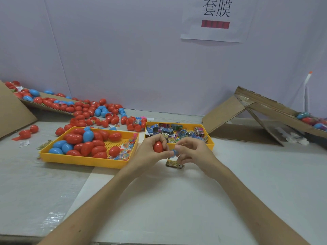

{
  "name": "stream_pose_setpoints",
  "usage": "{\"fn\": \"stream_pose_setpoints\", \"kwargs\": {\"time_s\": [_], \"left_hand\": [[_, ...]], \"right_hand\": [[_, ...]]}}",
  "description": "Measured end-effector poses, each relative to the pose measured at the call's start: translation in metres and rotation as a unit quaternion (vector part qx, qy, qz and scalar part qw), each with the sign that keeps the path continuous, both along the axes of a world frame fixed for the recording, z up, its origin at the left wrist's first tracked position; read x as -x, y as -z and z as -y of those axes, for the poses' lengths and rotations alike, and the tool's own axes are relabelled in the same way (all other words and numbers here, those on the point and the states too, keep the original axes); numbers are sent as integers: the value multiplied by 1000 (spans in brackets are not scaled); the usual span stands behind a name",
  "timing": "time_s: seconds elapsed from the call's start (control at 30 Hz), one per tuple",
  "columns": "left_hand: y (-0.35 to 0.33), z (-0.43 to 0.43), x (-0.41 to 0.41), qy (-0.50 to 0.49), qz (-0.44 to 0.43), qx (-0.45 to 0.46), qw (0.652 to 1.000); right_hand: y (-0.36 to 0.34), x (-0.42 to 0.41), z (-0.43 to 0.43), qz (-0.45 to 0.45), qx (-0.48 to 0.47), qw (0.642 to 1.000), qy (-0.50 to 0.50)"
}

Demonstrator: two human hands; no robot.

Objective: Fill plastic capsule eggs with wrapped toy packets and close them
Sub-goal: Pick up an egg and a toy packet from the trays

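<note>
**One egg in hand, a packet waiting just below**

Nearest the camera, two bare forearms reach over the white table (159, 200) and meet at its middle. The left hand (150, 150) is curled around a red capsule egg (158, 146), with the fingers over the top and the thumb underneath. The right hand (192, 151) pinches a blue capsule piece (174, 152) in its fingertips, right against the red egg. Directly below the right hand is a gold wrapped packet (175, 164). I cannot tell whether it lies on the table or hangs from the fingers.

This looks like the loading or joining step, with shell parts held by both hands and nothing yet snapped shut. The next move probably calls for tucking the packet fully inside, so that no wrapper sits across the rim. After that the two parts need lining up squarely and pressing together.

Just beyond the hands are two trays. The left yellow tray (85, 162) holds red and blue eggs, and the right yellow tray (211, 145) holds wrapped toy packets. Farther back, loose eggs (99, 114) spill across the table, and an opened cardboard box (228, 110) lies to the right. A paper sign (215, 32) hangs on the wall.
</note>
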State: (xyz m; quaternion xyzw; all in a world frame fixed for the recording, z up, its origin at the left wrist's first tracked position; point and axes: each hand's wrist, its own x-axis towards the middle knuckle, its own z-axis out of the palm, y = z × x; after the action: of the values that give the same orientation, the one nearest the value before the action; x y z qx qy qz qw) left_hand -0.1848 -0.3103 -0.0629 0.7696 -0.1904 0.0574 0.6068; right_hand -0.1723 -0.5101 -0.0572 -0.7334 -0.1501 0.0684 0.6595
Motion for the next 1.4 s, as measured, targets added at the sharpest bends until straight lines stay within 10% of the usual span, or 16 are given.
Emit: {"fn": "stream_pose_setpoints", "kwargs": {"time_s": [0.6,1.4], "left_hand": [[1,-2,-6,18,-124,116,985],[0,-2,-6,29,-68,135,988]], "right_hand": [[-5,0,3,77,-29,996,31],[-2,5,-4,10,-25,1000,3]]}}
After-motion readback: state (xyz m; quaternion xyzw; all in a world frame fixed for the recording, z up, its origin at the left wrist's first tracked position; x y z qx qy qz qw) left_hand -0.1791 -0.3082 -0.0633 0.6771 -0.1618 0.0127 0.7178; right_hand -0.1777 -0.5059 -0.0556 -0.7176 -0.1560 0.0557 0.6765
